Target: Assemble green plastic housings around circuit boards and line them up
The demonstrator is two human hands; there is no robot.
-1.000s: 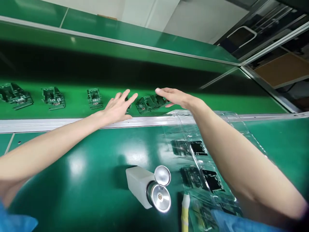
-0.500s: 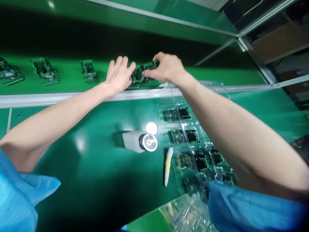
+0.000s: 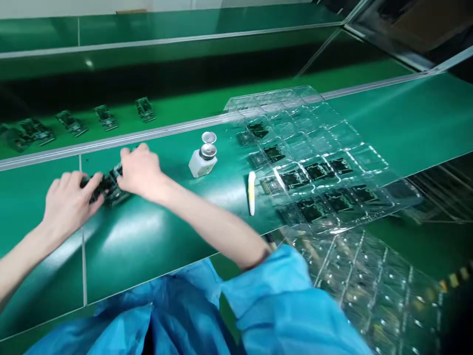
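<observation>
A dark circuit board assembly (image 3: 113,190) is held between my two hands, just above the green bench top on the left. My left hand (image 3: 72,197) pinches its left end between thumb and fingers. My right hand (image 3: 140,170) grips its right end, with the fingers over the top. Part of the assembly is hidden by my fingers. On the strip behind the metal rail lie several similar boards, one of them (image 3: 145,109) apart from the others at the right end of the row.
A white pump bottle (image 3: 202,162) with its lid up stands mid-bench. Right of it lies a white and yellow pen-like tool (image 3: 252,193). Clear plastic trays (image 3: 325,140) with several boards cover the bench's right part. More clear trays (image 3: 391,286) are below the bench edge.
Both hands have come from the strip behind the rail to the left of the near bench, bringing the board assembly with them. The camera view has shifted, showing more of the trays.
</observation>
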